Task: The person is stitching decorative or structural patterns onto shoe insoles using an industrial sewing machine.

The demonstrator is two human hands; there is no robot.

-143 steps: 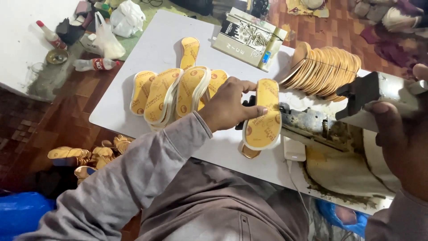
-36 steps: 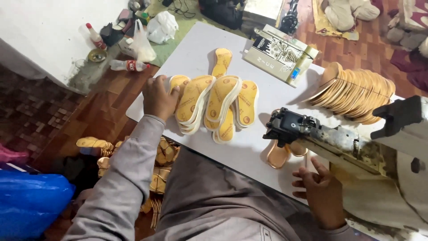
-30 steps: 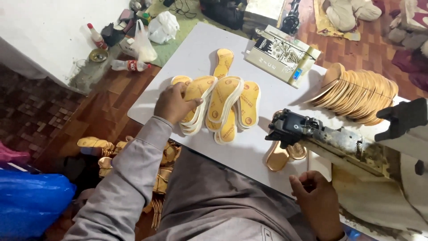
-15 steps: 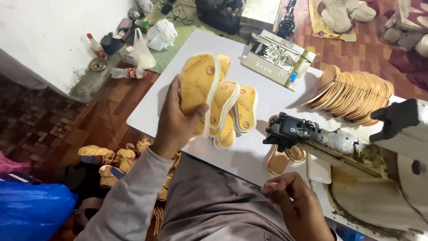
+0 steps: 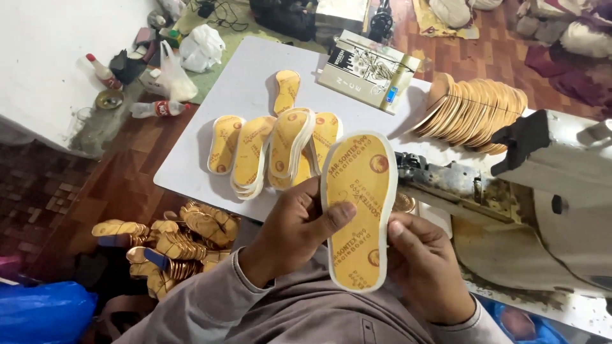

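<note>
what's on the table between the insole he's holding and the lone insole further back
In the head view, overlapping stacks of yellow insoles lie between the held insole and the lone insole.

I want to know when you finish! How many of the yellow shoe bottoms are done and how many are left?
I can't count exactly. In hand: one yellow insole, held by the left hand and right hand near the sewing machine. Waiting, it seems: flat insoles spread over the white table. Possibly done: the gold pieces heaped on the floor, and the fanned tan stack, though I can't be sure.
</note>
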